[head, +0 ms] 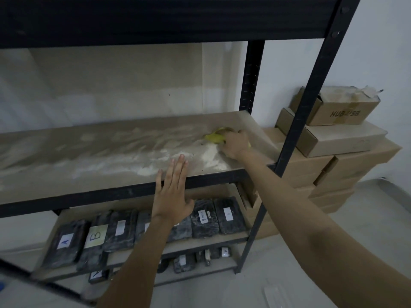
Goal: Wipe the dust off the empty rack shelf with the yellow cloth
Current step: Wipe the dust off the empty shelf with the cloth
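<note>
- Yellow cloth (214, 138) sits bunched under our right hand (233, 145), far right end of the rack shelf (93, 165), near the rear corner post. Fingers curled over it, pressing it to the board.
- Left hand (172, 192) flat, fingers straight & together, tips over the shelf's front edge; holds nothing.
- Dust (155, 162): thick pale band along the front half, streaks further left. We judge most of the shelf not yet wiped.
- Risk 1: a sweep toward the front lip would push dust off onto the black wrapped packs (206, 216) on the shelf below.
- Risk 2: cloth is bunched small, so contact is narrow; likely to smear, not lift.
- Risk 3: the corner near the post is tight; residue may be left there.
- Risk 4: left fingertips are in the dust band and could print it.
- Writing: cardboard box (335, 110) at right reads approx. "HUB 4USB", blurred. Pack labels "A", "B"; one handwritten label illegible.
</note>
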